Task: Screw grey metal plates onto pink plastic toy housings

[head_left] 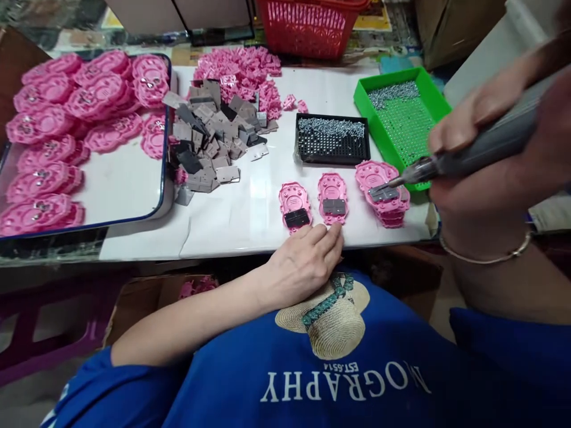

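My right hand [495, 137] is wrapped round a grey electric screwdriver [495, 128]. The screwdriver's tip is at a grey plate [383, 193] on the top pink casing [377, 173] of a small stack. My left hand [307, 258] rests at the table's front edge, its fingertips at the lower ends of two pink casings lying side by side. The left casing [293, 196] carries a black plate [297, 218]; the other casing [332, 185] carries a grey plate [334, 206]. Whether the left fingers grip anything is hidden.
Behind the casings are a black screw tray [332, 159] and a green screw tray [363, 98]. Grey plates [214, 137] and small pink parts [241, 68] lie in heaps. A white tray [125, 184] holds pink casings at left; a red basket [307, 30] stands behind.
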Tool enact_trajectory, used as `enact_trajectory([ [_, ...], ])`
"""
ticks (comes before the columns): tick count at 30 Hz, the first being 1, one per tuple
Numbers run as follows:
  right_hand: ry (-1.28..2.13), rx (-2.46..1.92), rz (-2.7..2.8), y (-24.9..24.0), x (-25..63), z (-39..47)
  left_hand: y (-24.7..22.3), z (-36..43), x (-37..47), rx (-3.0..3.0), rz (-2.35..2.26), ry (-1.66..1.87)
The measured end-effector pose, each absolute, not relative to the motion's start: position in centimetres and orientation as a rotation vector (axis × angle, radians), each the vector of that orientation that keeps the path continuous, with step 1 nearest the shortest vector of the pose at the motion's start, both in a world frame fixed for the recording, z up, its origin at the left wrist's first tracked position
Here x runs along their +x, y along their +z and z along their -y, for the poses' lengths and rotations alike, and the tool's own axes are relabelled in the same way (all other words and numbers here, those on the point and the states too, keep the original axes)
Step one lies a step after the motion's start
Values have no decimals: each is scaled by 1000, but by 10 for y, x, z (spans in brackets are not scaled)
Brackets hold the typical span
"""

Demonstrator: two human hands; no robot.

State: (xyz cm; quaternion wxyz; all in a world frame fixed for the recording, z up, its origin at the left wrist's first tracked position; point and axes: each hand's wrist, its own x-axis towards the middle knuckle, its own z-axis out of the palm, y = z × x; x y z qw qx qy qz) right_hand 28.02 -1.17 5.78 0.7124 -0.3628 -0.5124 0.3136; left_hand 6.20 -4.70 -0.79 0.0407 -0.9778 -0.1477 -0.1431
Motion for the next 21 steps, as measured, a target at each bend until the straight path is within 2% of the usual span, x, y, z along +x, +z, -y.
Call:
enact_trajectory([
  [1, 550, -690, 1093, 56, 262, 14, -8, 47, 63, -2991, 465, -463],
  [5, 555, -720, 1101, 45, 221, 13, -11, 47, 66, -2985, 512, -531],
  [11, 634, -650, 1148, 29, 220, 3, -14, 45, 65, -3002, 533, -502],
  [21, 677, -706, 1156, 28, 218, 5, -14, 44, 67, -3008, 509, -467],
])
